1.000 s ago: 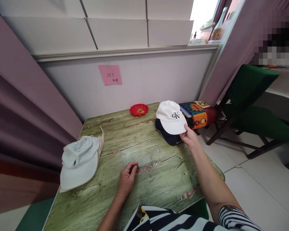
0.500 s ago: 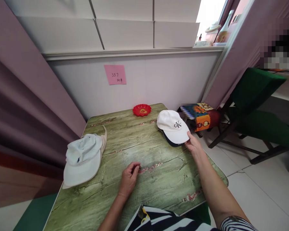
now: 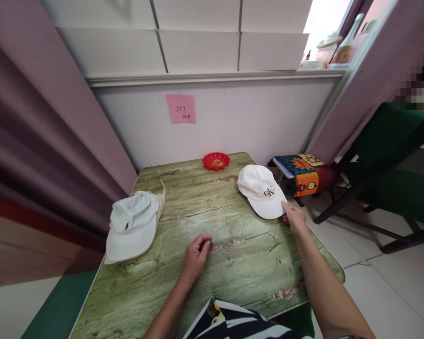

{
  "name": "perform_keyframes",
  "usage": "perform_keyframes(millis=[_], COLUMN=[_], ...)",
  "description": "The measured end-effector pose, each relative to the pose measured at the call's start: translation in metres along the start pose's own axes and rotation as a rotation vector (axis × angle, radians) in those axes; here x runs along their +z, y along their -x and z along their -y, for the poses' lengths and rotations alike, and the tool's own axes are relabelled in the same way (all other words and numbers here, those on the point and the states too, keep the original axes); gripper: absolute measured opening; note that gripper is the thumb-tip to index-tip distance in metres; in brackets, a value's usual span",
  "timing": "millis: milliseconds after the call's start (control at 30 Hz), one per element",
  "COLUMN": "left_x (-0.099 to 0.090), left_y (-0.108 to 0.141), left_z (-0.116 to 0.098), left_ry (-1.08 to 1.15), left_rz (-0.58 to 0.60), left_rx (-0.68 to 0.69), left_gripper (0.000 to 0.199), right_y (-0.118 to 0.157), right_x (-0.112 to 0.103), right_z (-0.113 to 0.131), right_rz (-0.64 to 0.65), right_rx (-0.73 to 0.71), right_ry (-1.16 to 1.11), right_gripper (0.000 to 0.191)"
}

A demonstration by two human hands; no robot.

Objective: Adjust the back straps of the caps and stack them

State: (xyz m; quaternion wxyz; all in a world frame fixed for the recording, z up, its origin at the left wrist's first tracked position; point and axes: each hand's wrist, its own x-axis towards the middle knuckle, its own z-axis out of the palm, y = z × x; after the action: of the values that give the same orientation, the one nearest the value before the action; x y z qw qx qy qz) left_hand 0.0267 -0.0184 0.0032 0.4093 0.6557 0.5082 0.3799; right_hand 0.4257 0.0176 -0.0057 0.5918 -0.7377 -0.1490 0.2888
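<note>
On the right side of the table lies a white baseball cap [image 3: 256,183] with black "CK" letters, its crown toward the back. My right hand [image 3: 294,216] grips the front edge of its brim between thumb and fingers. A thin dark edge shows under the brim; whether it is the underside or another thing I cannot tell. My left hand [image 3: 198,252] rests on the table near the middle, fingers loosely curled, with nothing seen in it. At the left edge sits a pale cap [image 3: 132,226] with a small dark logo, apparently atop a beige one whose strap [image 3: 162,190] sticks up.
A red scalloped dish [image 3: 216,161] stands at the back of the green wood-patterned table [image 3: 191,197]. Beyond the right edge are a stool with a colourful cover [image 3: 305,172] and a green chair [image 3: 399,179]. A pink note [image 3: 181,108] is on the wall; a curtain hangs left.
My right hand has lowered the white cap's brim, so less of the dark part beneath shows. My left hand stays in place on the table. The whole view has shifted slightly.
</note>
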Motion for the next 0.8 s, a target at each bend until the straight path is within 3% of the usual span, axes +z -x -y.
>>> perform_keyframes(millis=[200,300,400,433,500,567,633,700,800], left_x=[0.002,0.004,0.005,0.005,0.005,0.005,0.005,0.008,0.013], left_y=[0.003,0.004,0.006,0.006,0.006,0.006,0.006,0.009,0.012], left_z=[0.001,0.002,0.002,0.002,0.002,0.001,0.001,0.002,0.004], left_ry=[0.002,0.022,0.023,0.021,0.016,0.01,0.003,0.001,0.068], left_rz=[-0.016,-0.023,-0.03,-0.031,-0.032,-0.037,-0.041,-0.05,-0.062], left_rx=[0.004,0.002,0.011,0.015,0.023,0.032,0.043,0.05,0.015], left_gripper=[0.025,0.024,0.024,0.023,0.022,0.022,0.022,0.022,0.024], right_y=[-0.002,0.011,0.044,0.058,0.087,0.112,0.129,0.138,0.139], right_x=[0.001,0.001,0.011,0.019,0.041,0.07,0.101,0.128,0.153], right_z=[-0.007,-0.004,-0.003,-0.003,-0.004,-0.006,-0.007,-0.01,-0.018], right_rz=[-0.018,-0.264,-0.497,-0.469,-0.226,0.101,0.326,0.444,0.506], right_rx=[0.011,-0.13,-0.412,-0.501,-0.607,-0.587,-0.553,-0.494,-0.411], right_ry=[0.086,0.296,0.303,0.271,0.186,0.061,-0.051,-0.097,-0.125], right_gripper=[0.034,0.042,0.046,0.044,0.042,0.042,0.041,0.04,0.038])
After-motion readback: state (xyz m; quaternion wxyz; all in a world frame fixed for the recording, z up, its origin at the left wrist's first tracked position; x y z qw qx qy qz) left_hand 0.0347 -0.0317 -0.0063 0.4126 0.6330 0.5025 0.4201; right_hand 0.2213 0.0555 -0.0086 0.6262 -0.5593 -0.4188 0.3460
